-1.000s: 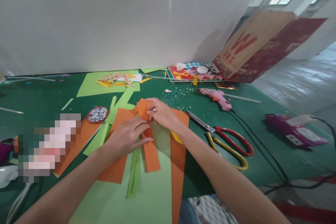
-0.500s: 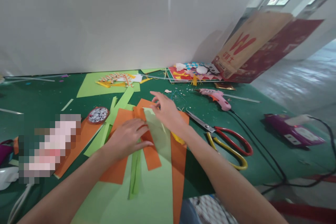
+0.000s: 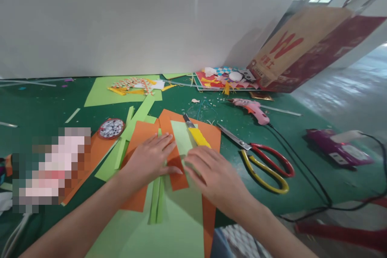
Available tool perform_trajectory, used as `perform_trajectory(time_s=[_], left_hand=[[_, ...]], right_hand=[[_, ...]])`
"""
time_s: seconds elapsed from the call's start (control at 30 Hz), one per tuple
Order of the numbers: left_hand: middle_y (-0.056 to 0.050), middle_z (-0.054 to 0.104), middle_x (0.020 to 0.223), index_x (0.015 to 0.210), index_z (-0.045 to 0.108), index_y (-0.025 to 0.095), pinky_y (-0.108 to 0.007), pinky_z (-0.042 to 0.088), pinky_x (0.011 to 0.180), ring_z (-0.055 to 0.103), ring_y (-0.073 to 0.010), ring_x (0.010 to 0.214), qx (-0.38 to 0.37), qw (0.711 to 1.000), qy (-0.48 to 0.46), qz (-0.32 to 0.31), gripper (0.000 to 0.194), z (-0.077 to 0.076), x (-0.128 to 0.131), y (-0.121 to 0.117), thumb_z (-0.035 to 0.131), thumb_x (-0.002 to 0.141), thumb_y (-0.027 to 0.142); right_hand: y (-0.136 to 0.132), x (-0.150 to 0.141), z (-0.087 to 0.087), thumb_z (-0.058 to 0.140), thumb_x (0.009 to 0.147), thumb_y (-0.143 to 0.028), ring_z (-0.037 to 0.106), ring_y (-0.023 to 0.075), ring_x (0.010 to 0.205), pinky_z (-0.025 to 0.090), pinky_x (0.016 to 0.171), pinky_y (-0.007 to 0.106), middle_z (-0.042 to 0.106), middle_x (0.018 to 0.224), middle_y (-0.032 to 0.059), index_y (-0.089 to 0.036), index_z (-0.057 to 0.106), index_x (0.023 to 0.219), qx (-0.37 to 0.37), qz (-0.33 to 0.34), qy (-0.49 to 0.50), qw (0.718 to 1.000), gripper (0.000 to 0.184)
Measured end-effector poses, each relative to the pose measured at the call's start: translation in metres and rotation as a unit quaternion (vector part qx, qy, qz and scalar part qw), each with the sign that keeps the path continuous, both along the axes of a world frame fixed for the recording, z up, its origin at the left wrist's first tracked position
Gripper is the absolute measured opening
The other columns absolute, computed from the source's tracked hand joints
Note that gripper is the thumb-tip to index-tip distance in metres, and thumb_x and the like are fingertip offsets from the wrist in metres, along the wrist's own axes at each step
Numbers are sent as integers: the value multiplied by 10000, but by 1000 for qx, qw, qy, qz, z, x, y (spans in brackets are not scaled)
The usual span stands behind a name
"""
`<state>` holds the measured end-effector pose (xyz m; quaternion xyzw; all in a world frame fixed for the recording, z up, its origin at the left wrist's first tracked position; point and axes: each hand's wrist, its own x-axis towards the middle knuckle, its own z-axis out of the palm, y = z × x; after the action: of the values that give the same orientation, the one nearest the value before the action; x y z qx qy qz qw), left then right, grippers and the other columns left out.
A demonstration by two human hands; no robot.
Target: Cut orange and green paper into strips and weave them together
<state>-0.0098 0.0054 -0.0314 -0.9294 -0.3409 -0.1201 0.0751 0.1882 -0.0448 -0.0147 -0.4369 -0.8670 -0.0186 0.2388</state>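
Note:
My left hand (image 3: 151,154) lies flat with fingers spread over an orange paper strip (image 3: 179,175) and a folded green paper strip (image 3: 156,201). Beneath them is a large light green sheet (image 3: 178,225) on top of orange paper (image 3: 211,205). My right hand (image 3: 219,173) is beside the orange strip's right edge, its fingers loosely curled and apart from the thumb, with nothing visible in them. Just beyond its knuckles lies a yellow utility knife (image 3: 198,134), the rear of its handle hidden by the hand.
Scissors (image 3: 249,145) with red and yellow handles lie to the right, a pink glue gun (image 3: 252,109) behind them. A round dish of googly eyes (image 3: 111,128) is at the left. A paper bag (image 3: 290,48) leans at the back right; a purple box (image 3: 338,149) sits farther right.
My right hand has come down and back toward me, from above the paper's far end to beside the orange strip, uncovering the utility knife. My left hand stays on the strips, its fingers flatter.

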Motion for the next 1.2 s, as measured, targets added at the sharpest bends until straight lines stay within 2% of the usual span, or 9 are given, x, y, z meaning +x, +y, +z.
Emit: perform_trajectory(time_s=[0.13, 0.37, 0.57, 0.73, 0.9, 1.2], left_hand=[[-173, 596, 1239, 1140, 608, 92, -413, 455, 959, 559, -283, 1154, 22, 1000, 9, -10, 578, 0, 0, 0, 443, 855, 567], [-145, 584, 1263, 1152, 609, 121, -409, 421, 993, 544, -253, 1176, 23, 999, 29, -24, 496, 2, 1, 0, 385, 914, 493], [-129, 580, 1272, 1173, 598, 104, -393, 400, 1014, 533, -240, 1189, 11, 998, 45, -37, 486, 5, 2, 0, 367, 933, 459], [-125, 593, 1255, 1170, 602, 85, -359, 424, 989, 541, -232, 1180, -1, 999, 30, -35, 506, 8, 2, 0, 357, 936, 460], [-99, 617, 1230, 1153, 612, 112, -354, 413, 1000, 557, -212, 1161, -10, 999, 25, -42, 445, 10, 4, -2, 358, 949, 417], [-71, 723, 967, 883, 684, 135, -339, 462, 928, 658, -176, 908, -11, 992, -28, -122, 325, 19, 11, -12, 409, 944, 296]], right_hand=[[-12, 0, -5, 438, 900, -163, 606, 210, 965, 521, 811, 361, 681, 915, 88, -166, 650, 896, 12, 83, -11, 996, 212], [-24, 7, -14, 457, 883, -114, 572, 250, 1101, 534, 824, 365, 692, 1017, 117, -114, 683, 930, 70, 98, -43, 992, 231], [-36, 5, -13, 437, 895, -135, 605, 234, 1046, 546, 812, 340, 706, 989, 105, -111, 699, 901, 70, 94, -40, 992, 263], [-37, 5, -14, 413, 908, -141, 624, 214, 1000, 557, 801, 331, 708, 983, 101, -100, 692, 892, 69, 97, -6, 993, 283], [-37, 2, -16, 426, 902, -128, 638, 215, 946, 556, 786, 331, 707, 961, 105, -74, 677, 884, 61, 97, 17, 993, 257], [-39, 0, -18, 390, 907, -104, 638, 209, 944, 551, 791, 333, 707, 972, 98, -87, 674, 856, 64, 86, 9, 994, 289]])
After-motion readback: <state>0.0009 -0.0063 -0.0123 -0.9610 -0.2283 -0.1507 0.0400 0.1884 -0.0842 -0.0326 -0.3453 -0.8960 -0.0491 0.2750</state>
